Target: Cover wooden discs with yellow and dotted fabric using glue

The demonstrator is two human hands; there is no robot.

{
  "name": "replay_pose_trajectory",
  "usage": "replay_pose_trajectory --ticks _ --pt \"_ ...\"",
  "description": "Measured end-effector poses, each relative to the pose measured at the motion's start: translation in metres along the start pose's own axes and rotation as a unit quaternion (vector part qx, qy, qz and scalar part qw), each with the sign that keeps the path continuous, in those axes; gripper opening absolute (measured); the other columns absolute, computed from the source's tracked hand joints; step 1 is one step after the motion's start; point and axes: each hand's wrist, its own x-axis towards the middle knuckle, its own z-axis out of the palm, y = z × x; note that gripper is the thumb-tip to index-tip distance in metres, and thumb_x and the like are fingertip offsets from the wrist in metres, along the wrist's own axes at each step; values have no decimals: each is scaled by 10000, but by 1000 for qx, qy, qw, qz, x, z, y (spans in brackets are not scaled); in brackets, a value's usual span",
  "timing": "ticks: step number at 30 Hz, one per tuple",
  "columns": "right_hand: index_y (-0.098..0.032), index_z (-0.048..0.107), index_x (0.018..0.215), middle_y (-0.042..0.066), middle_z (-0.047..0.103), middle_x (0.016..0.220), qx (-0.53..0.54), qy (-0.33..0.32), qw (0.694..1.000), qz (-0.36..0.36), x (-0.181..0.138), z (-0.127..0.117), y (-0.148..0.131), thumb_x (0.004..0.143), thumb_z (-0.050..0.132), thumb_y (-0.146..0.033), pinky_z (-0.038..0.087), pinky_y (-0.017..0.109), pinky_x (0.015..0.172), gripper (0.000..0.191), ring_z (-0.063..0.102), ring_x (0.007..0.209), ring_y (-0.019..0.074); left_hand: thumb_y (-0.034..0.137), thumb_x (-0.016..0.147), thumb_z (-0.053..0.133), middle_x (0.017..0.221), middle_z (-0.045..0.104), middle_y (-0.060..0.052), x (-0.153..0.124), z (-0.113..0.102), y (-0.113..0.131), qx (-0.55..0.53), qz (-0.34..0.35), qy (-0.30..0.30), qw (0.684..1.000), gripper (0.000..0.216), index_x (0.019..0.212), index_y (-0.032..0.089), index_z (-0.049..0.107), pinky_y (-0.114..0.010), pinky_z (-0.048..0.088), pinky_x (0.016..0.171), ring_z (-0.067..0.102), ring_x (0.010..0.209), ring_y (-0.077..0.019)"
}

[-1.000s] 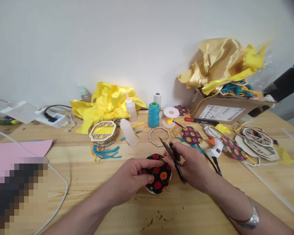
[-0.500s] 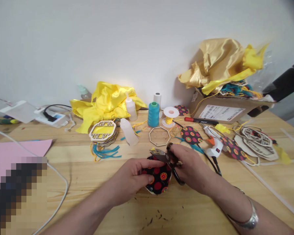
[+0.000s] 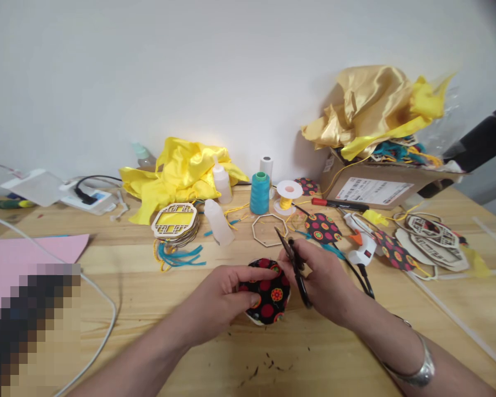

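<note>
My left hand [image 3: 231, 295] grips a small black fabric-covered piece [image 3: 267, 314] patterned with red dots and bright flowers. Its thumb and index finger lie across the cloth, and a pale edge shows beneath. In my right hand [image 3: 324, 275] is a pair of dark-handled scissors [image 3: 300, 275], blades pointing up and away, clear of the fabric. The right fingertips reach the upper right edge of the patterned piece. Just beyond the blades lies a thin wooden octagonal frame [image 3: 254, 234]. Dark scraps [image 3: 256, 372] are scattered on the wood nearer me.
Behind stand a teal thread cone [image 3: 260, 194], a yellow cord spool [image 3: 288, 193], and a white squeeze bottle [image 3: 219, 223]. A stack of wooden frames [image 3: 176, 221] sits left. At right are a glue gun [image 3: 361, 245] with its cable and a cardboard box [image 3: 339, 184] heaped with cloth.
The scissors have swung from lying across the fabric's top edge to pointing upward, away from it. My right fingertips now meet the cloth's edge. My left hand stays nearly still.
</note>
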Motion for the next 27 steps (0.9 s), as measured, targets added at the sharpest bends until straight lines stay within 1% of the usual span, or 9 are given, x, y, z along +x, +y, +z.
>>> replay_pose_trajectory --ticks 2,5,8,10,12,15,18,22,27 --pt "-185 514 777 14 576 687 -8 10 1000 10 1 -1 3 777 493 -117 391 232 539 71 504 596 132 43 720 572 961 760 -28 0 0 -1 -8 -9 5 1000 434 1095 224 692 -283 526 792 707 868 -189" --pt "-194 519 775 8 589 686 -26 51 997 60 4 -5 12 809 521 -185 401 244 550 35 522 601 137 63 716 594 958 760 -49 0 -1 -1 -31 -20 3 999 430 1111 207 682 -302 532 785 709 873 -209" --pt "-201 521 762 -6 594 673 -15 85 990 108 8 -9 21 812 558 -244 406 239 546 75 529 587 129 87 721 617 986 754 -50 -1 -2 0 -38 -9 16 999 391 1082 213 696 -300 530 795 707 887 -210" --pt "-202 521 746 -20 579 650 5 85 989 124 9 -11 23 792 587 -251 399 225 526 94 516 565 117 94 719 633 999 751 -39 0 -4 0 -44 1 34 998 370 1055 227 708 -293 527 807 705 894 -202" --pt "-201 527 744 -30 568 630 32 70 987 142 9 -11 23 779 594 -243 389 211 505 86 505 549 107 94 723 641 1012 748 -32 0 -6 -1 -50 10 46 998 364 1049 240 710 -288 525 818 702 903 -195" --pt "-197 549 773 -32 572 637 93 35 981 167 8 -9 19 781 547 -190 381 199 490 11 503 548 100 85 731 644 1019 747 -32 0 -9 -2 -49 17 54 997 374 1063 246 704 -284 526 826 701 909 -191" --pt "-193 548 776 -28 579 666 145 -10 975 165 5 -8 14 777 558 -191 392 202 511 10 510 577 102 81 738 640 1012 749 -28 1 -11 -3 -53 24 58 997 375 1067 251 701 -285 532 816 706 891 -189" --pt "-191 551 755 -13 569 673 143 -64 976 151 4 -5 9 771 619 -291 400 227 531 122 511 609 125 81 744 630 1037 742 -28 2 -10 -2 -24 26 65 997 382 1085 242 694 -281 529 824 702 906 -191" --pt "-196 535 744 -10 561 676 135 -75 978 141 5 -2 7 789 594 -288 388 231 526 118 495 603 126 95 747 615 1081 727 -24 2 -8 -1 21 21 69 997 394 1108 235 685 -300 505 875 673 986 -211"
